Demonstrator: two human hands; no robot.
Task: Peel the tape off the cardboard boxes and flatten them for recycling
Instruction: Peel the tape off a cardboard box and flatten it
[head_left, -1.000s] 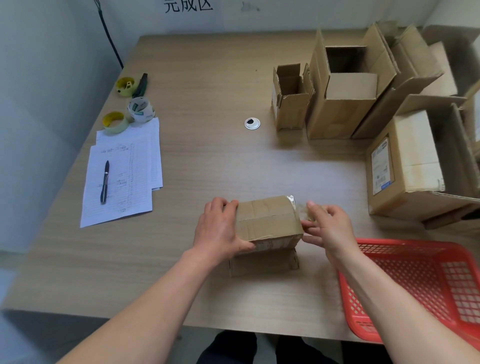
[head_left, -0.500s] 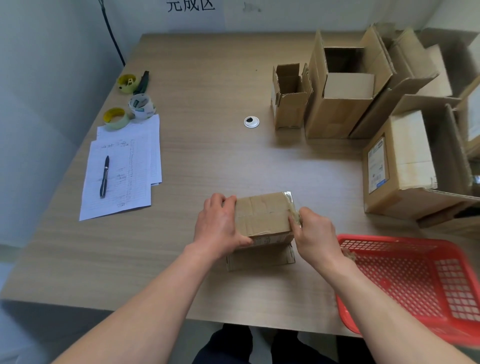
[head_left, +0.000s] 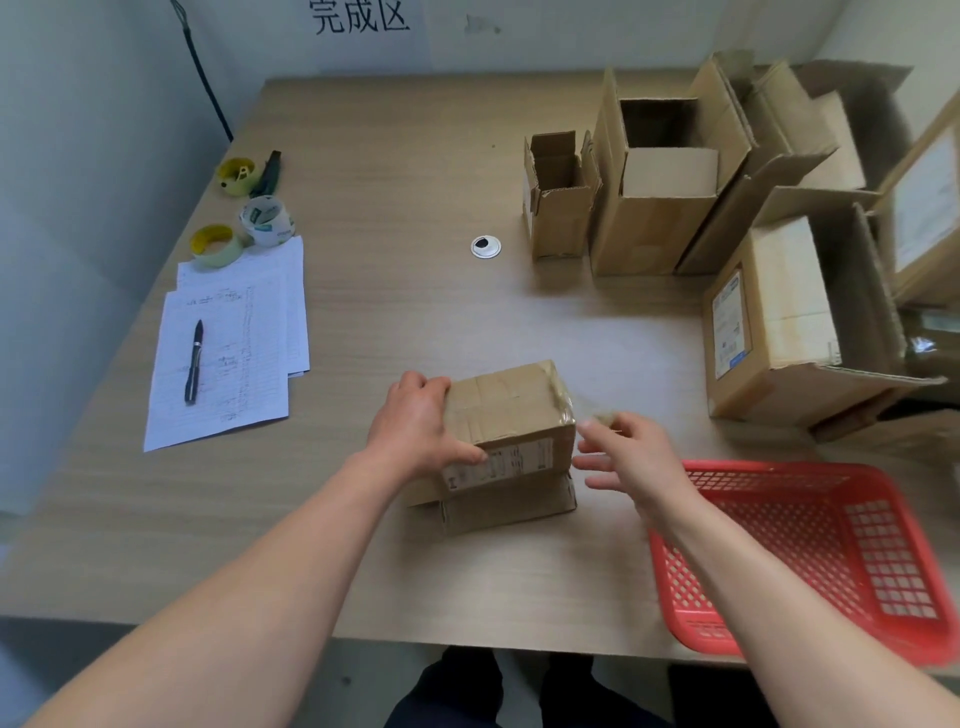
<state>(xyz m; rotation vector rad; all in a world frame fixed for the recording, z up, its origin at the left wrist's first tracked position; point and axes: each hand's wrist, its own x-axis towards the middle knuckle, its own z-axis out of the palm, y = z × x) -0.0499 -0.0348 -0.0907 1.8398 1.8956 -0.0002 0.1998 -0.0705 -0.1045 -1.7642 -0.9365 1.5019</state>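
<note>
Wood-grain table (head_left: 395, 171) carries a taped box (head_left: 506, 410) in left-hand (head_left: 415, 426) grip; right hand (head_left: 631, 457) loose.

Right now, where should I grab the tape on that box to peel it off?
Probably at the box's right end, coming from the right. The clear tape looks wrinkled and lifted there, so there is an edge to pinch. The left hand holds the other end steady, and the right hand is beside it.

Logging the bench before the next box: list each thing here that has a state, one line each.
small box: closed, tape on it
left hand: grips small box
right hand: beside the box, blurred
tall box: open
narrow box: open
red basket: nothing visible inside
pen: lying on papers
</note>
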